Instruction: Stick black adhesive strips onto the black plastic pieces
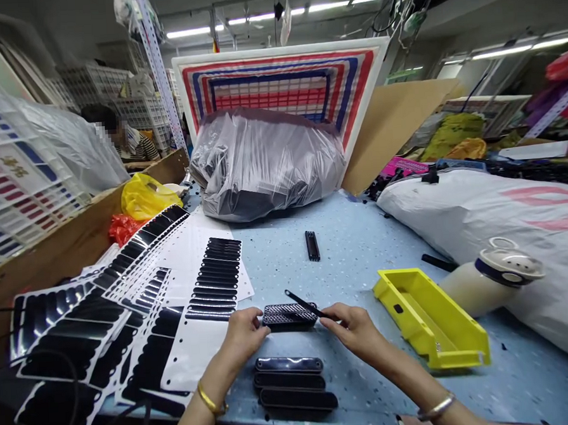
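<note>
My right hand pinches one end of a thin black strip, which slants up to the left. Below the strip lies a black block with a perforated top. My left hand grips the left end of that block between thumb and fingers. Closer to me, several long black pieces with rounded ends lie side by side on the blue table. Left of my hands is a white sheet carrying a column of glossy black strips.
More sheets of black strips overlap at the left. A yellow bin and a pale bottle stand right. A small black piece lies beyond the block. A large plastic bag sits behind. A person is at far left.
</note>
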`<action>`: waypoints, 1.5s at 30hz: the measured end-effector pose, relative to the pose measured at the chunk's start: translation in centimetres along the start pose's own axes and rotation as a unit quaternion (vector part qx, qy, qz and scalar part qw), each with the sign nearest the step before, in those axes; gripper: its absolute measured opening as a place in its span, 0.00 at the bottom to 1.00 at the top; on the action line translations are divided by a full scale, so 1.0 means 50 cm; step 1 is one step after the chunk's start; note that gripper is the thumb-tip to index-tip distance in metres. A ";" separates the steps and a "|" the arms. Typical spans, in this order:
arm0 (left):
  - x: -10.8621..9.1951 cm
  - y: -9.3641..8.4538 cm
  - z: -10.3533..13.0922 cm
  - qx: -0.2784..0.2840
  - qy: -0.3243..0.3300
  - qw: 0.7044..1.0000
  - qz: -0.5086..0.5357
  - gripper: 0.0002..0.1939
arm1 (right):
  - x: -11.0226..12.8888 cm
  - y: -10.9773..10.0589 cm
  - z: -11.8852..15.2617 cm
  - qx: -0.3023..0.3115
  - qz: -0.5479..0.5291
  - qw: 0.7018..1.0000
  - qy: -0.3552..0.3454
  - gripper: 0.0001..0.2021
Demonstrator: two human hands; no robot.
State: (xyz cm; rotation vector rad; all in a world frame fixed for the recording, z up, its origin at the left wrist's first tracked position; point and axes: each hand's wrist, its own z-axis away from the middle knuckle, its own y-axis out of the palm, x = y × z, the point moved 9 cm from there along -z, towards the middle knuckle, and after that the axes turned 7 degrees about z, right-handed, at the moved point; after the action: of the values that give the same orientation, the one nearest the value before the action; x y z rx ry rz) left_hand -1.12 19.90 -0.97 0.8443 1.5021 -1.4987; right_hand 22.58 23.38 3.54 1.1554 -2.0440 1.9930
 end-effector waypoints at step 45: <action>0.068 0.036 0.032 0.048 -0.114 0.944 0.305 0.15 | 0.108 0.088 0.027 0.062 0.192 0.960 -0.195 0.13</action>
State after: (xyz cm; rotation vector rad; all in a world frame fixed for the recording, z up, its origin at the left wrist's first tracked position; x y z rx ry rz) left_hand -0.79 18.08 -4.74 1.0356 0.8855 -1.1554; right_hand 16.91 19.19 2.49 1.3544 -2.5357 2.2336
